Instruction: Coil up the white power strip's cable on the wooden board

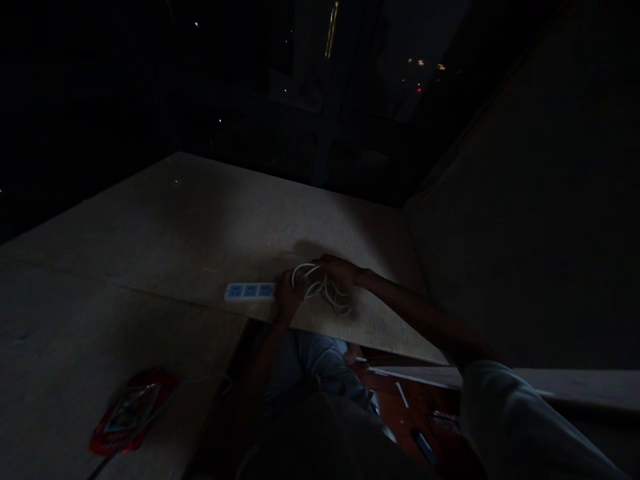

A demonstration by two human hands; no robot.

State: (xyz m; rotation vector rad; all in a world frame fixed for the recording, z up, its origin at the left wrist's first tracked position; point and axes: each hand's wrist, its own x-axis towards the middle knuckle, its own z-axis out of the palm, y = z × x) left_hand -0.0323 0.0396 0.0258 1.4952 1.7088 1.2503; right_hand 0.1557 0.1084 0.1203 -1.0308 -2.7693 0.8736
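A white power strip with blue sockets lies on a pale wooden board. Its white cable is bunched in loops at the strip's right end. My left hand is closed on the end of the strip where the cable starts. My right hand reaches in from the right, its fingers closed over the top of the cable loops. The scene is very dark and finger detail is faint.
A red packet lies on the lower board at the left. Another board leans at the right. Dark windows with distant lights stand behind. Small items lie on a reddish floor below me.
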